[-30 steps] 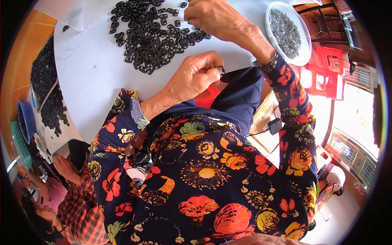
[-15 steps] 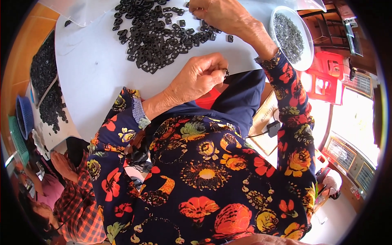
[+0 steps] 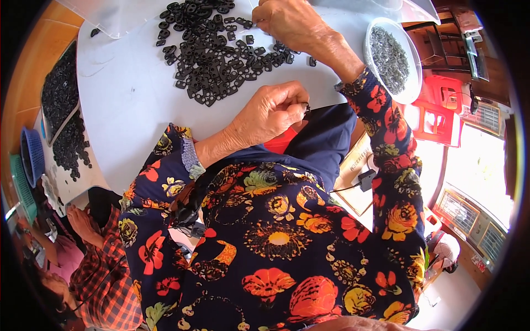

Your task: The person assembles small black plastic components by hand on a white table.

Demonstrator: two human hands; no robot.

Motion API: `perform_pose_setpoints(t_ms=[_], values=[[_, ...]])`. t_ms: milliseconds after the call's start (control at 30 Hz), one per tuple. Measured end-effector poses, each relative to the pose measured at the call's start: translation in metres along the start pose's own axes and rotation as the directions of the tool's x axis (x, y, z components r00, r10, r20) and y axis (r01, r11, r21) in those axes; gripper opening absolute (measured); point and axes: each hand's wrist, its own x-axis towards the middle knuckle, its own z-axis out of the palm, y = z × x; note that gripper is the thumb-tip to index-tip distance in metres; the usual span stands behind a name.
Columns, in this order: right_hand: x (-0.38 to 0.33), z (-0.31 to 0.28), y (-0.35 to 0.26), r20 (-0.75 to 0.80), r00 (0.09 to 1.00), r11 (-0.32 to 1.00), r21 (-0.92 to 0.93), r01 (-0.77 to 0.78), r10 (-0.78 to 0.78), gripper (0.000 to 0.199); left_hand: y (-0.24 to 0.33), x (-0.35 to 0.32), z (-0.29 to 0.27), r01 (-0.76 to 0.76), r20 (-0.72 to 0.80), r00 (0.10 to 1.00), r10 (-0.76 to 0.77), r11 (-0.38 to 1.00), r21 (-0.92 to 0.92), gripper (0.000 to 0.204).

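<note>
A spread pile of small black plastic pieces with holes (image 3: 210,69) lies on the pale table top. At the table's near edge my left hand (image 3: 268,115) is closed, thumb against curled fingers, with a small black plastic piece (image 3: 307,107) poking out at the fingertips. Farther off, my right hand (image 3: 290,23) reaches over the right side of the pile, palm down. Its fingers are bent together, and whatever they hold is hidden. Close to my right wrist stands a white round tub (image 3: 415,83) containing many small silvery-grey pieces (image 3: 389,59).
A clear plastic container (image 3: 113,25) sits at the far left. More black pieces (image 3: 69,140) lie on another surface to the left, near a blue basket (image 3: 33,157). A person in a checked shirt (image 3: 102,287) is at lower left. Red stools (image 3: 436,118) stand at right.
The whole view has shifted slightly, so the table sits a little lower. My right forearm has come slightly left and nearer. My left hand keeps its grip on the black piece.
</note>
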Motion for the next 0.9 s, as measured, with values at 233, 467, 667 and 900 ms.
perform_pose_setpoints(t_ms=[233,467,667,900], values=[[0.006,0.008,-0.007,0.011,1.000,0.997,-0.082,0.010,-0.009,0.009,-0.004,0.001,0.002,-0.027,-0.007,1.000,0.027,1.000,0.013,0.006],[-0.021,-0.023,-0.010,-0.102,0.973,0.914,0.375,-0.155,0.207,0.004,0.006,0.001,0.000,-0.007,-0.020,1.000,0.007,1.000,-0.022,0.008],[-0.080,-0.019,-0.021,0.054,0.829,0.540,0.735,-0.410,0.556,0.017,0.001,0.005,-0.007,-0.068,-0.170,0.984,0.054,0.995,-0.076,0.008],[-0.122,-0.008,-0.045,0.172,0.816,0.135,0.947,-0.290,0.551,0.011,0.003,0.011,-0.011,-0.103,-0.205,0.973,0.104,0.995,0.012,0.007]])
